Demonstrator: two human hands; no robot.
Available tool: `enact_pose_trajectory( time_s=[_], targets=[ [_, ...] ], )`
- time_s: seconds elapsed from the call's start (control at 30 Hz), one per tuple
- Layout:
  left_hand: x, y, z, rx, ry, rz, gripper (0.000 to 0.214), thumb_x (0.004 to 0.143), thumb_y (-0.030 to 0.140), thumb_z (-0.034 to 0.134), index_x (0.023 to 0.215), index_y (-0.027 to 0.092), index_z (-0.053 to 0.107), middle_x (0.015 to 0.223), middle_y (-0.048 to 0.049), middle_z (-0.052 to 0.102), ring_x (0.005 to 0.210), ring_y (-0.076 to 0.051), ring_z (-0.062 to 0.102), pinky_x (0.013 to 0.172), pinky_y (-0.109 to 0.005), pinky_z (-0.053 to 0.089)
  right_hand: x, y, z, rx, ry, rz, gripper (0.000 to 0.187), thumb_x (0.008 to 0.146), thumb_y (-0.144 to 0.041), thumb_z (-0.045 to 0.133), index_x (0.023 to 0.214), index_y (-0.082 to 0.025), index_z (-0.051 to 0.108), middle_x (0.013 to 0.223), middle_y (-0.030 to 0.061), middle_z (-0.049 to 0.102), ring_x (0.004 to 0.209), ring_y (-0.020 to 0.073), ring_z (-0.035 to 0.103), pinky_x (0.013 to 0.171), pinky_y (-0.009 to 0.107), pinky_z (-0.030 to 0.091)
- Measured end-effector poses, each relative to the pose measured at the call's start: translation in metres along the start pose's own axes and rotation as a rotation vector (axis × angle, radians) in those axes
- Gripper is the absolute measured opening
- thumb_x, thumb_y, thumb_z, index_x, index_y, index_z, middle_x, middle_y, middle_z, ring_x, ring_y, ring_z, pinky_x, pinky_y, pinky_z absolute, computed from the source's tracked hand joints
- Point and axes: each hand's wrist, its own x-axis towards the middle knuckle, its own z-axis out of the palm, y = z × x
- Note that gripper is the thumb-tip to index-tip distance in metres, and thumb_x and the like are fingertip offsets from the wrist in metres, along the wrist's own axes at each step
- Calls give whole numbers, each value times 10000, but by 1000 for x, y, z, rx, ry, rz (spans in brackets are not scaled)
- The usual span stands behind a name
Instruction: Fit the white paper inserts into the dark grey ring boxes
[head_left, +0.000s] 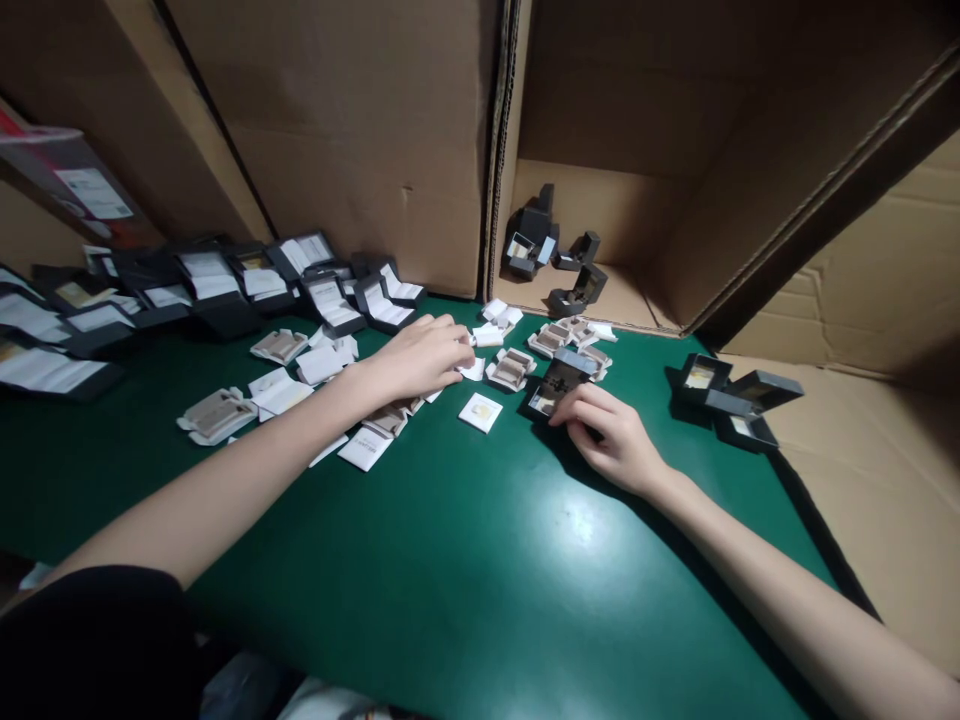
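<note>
My left hand (424, 355) reaches across the green table (450, 560) with its fingers curled over a small white insert (474, 368). My right hand (611, 435) rests on the table with its fingertips on an open dark grey box (553, 385). A white card with a yellowish centre (481, 411) lies flat between the two hands. Several beige and white inserts (511, 368) lie just beyond my fingers.
Many open dark boxes with white cards (202, 285) line the table's far left. Loose inserts and cards (217, 415) lie under my left forearm. A large cardboard box (600, 230) at the back holds several dark boxes (540, 245). Open dark boxes (731, 400) sit at the right.
</note>
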Motion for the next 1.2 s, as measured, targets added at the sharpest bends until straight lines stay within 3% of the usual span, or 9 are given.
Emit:
enact_pose_trajectory(
  time_s=[0.3,0.4,0.5,0.67,0.73,0.8,0.9,1.03,1.2],
  targets=[
    [1,-4,8,0,165,-70,239,862,228,440,822,149,661,932,-89,633,903,-222,498,837,-360,354,1,-1,-1,-5,-11,-17,249,810,-31,435,870,-207,601,853,59,623,812,179,583,701,318,492],
    [3,0,0,-221,302,-105,188,844,242,489,795,152,646,997,-81,630,939,-223,521,844,-378,391,-1,1,-1,1,-16,-10,249,813,-44,436,877,-216,605,867,57,627,822,180,585,707,327,500],
    [4,8,-8,-611,374,-149,151,843,270,541,840,155,639,975,-61,636,860,-176,567,743,-316,454,-1,1,-1,16,-17,-9,257,813,-49,429,876,-219,611,872,57,631,831,180,591,718,335,506],
    [6,31,-7,-1213,275,-141,169,890,302,536,943,146,572,670,2,572,536,-87,523,484,-218,437,2,-7,-3,76,-34,-51,250,787,-41,448,846,-209,623,867,57,637,828,174,598,720,328,507],
    [7,41,-2,-1350,274,-136,157,872,281,562,943,141,552,660,6,571,520,-93,543,453,-217,455,4,-10,-4,113,-20,-45,235,791,-55,461,849,-205,632,866,55,644,822,172,608,725,329,509],
    [8,49,4,-1406,308,-85,113,840,224,581,901,132,557,775,-34,621,654,-133,625,520,-251,522,4,-10,-5,147,27,2,222,809,-75,468,843,-207,643,860,48,653,808,167,617,727,327,509],
    [9,56,10,-1357,374,49,29,784,109,566,809,125,567,961,-74,655,945,-176,640,764,-313,553,2,-6,-4,210,157,145,183,829,-109,494,805,-205,647,829,37,655,782,160,618,713,317,508],
    [9,64,18,-1386,395,84,88,789,89,561,809,145,495,953,-68,668,961,-160,634,830,-323,518,-1,-1,1,317,312,326,121,844,-175,533,877,-203,646,846,34,641,732,150,606,665,306,519],
    [7,75,22,-1562,263,124,154,811,102,581,874,165,456,876,-46,665,881,-159,662,764,-301,522,0,-12,4,181,291,154,154,850,-125,516,878,-219,635,836,47,649,758,167,619,683,329,515]
  ],
)
